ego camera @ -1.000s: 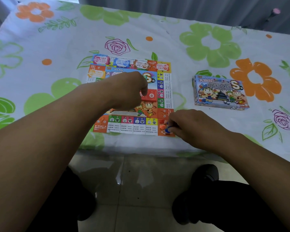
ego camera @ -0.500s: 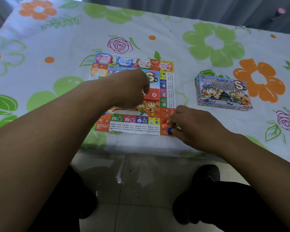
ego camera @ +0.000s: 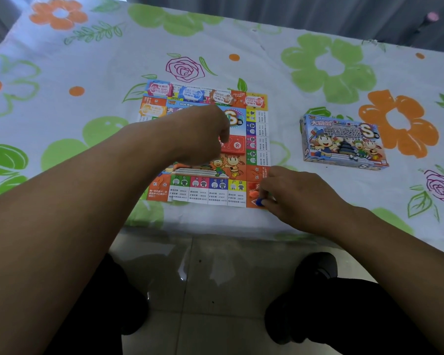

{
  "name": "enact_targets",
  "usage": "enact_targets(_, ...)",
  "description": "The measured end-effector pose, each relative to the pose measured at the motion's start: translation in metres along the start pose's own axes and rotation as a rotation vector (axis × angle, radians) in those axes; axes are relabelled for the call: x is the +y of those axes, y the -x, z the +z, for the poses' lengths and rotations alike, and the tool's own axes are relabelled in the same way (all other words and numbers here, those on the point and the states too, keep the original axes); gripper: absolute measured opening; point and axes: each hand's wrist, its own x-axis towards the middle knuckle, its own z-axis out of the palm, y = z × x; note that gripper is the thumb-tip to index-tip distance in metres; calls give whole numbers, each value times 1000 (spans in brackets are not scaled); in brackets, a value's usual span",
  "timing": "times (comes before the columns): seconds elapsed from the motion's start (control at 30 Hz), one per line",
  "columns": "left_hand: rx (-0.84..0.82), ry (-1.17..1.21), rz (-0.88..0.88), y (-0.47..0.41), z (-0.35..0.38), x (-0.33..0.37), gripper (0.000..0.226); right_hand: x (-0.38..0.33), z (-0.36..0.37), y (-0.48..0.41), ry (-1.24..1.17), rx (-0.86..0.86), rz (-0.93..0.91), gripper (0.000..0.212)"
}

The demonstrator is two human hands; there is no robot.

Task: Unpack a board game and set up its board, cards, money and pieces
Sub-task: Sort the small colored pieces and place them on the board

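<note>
Head view, looking down over both forearms.

Board [ego camera: 208,193] lies flat and unfolded on a flowered tablecloth [ego camera: 87,73], close to the near table edge.

Along the board's far edge is a row of small money stacks: pink [ego camera: 160,89], blue [ego camera: 191,94], brown [ego camera: 221,97], red [ego camera: 254,101]. One more, orange [ego camera: 151,110], sits at the far left, below the pink one.

Red card pile [ego camera: 235,144] rests in the board's middle, right of centre.

Left hand [ego camera: 203,134] is over the board's middle, knuckles up, fingers curled downward, tips at the left edge of the red card pile. The palm side is hidden, so I cannot tell whether it grips anything.

Right hand [ego camera: 292,193] is at the board's near right corner. Its fingertips are pressed together, pinching a small blue piece [ego camera: 259,201] that sits on the corner square. A small orange piece [ego camera: 254,193] stands just beside it on the same square, free of the fingers.

Game box [ego camera: 341,144] is closed, lid picture up, on the cloth well to the right of the board.

Below the table edge are grey floor tiles [ego camera: 203,278] and the person's knees in dark trousers.
</note>
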Motion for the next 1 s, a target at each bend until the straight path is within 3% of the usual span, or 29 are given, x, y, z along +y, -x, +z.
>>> enact_targets(0.57,27,44,-19,3,-7,-3,31,-2,-18,-13,-103,94,57,18)
enact_targets(0.8,85,11,-91,11,-16,-23,30,-27,-20,-59,-169,133,15,15)
enact_targets(1.0,105,13,-200,18,-24,-45,33,-54,-3,-97,-136,139,-24,24)
